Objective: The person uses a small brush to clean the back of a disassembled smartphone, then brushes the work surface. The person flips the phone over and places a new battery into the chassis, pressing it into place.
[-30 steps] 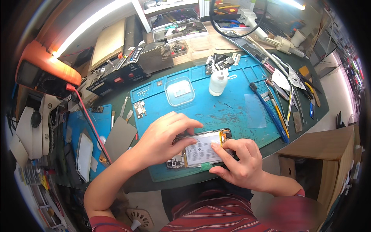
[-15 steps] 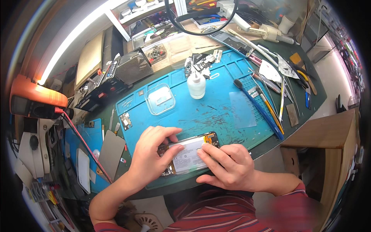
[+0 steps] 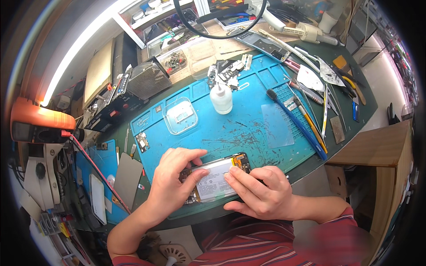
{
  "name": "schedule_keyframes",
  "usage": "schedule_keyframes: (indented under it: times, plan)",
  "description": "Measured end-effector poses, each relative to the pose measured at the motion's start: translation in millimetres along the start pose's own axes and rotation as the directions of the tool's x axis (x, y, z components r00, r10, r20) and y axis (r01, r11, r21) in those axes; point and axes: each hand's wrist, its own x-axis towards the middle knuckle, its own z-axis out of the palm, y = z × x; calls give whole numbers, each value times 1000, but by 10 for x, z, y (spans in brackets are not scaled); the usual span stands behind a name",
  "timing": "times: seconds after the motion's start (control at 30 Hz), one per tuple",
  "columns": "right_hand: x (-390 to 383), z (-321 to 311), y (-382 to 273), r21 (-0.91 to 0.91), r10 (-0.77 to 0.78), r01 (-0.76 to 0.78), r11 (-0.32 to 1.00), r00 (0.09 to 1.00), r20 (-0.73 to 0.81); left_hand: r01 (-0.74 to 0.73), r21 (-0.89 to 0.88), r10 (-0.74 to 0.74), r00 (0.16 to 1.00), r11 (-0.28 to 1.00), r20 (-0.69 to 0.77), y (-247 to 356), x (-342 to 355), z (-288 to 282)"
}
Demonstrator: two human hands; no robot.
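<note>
An opened smartphone (image 3: pixel 243 160) lies near the front edge of the blue repair mat (image 3: pixel 208 133), its inner parts bare. Most of its middle is filled by a pale flat battery (image 3: pixel 214 184), with an orange flex cable (image 3: pixel 238 161) by its right end. Across the phone's left end my left hand (image 3: pixel 175 177) is curved, thumb on the battery and forefinger stretched over the far edge; its other fingers are hidden. My right hand (image 3: pixel 262 191) presses its joined fingertips on the battery's right part, with the thumb held lower, by the near edge.
Behind the phone stand a white bottle (image 3: pixel 221 99) and a clear plastic box (image 3: pixel 180 116). To the right lie a blue brush (image 3: pixel 295 124), a transparent sheet (image 3: pixel 278 125) and several hand tools. An orange multimeter (image 3: pixel 42 119) with a red lead stands at the left.
The view has shifted slightly. Both hands keep nearly the same places on the phone and battery.
</note>
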Motion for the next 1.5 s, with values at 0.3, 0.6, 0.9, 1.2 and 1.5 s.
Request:
schedule_keyframes:
  times: [0.3, 0.6, 0.9, 1.2, 1.5]
  plan:
    - [-5, 16, 11, -6, 2, -2, 1000, 1000, -12, -3, -22, 3, 1000, 1000, 15, -21, 6, -8]
    - [-9, 29, -9, 24, 21, -21, 999, 1000, -7, 217, -530, -211, 975, 820, 73, -168, -113, -247]
    - [16, 45, -10, -36, -30, 30, 999, 999, -24, -98, 117, 101, 995, 988, -15, -161, -699, -252]
    - [67, 0, -17, -12, -25, 25, 1000, 999, 31, -128, 70, 132, 990, 989, -58, -253, -727, -170]
    - [65, 2, -81, -121, -32, 46, 992, 993, 115, -192, 247, 199, 980, 950, -6, -214, -760, -115]
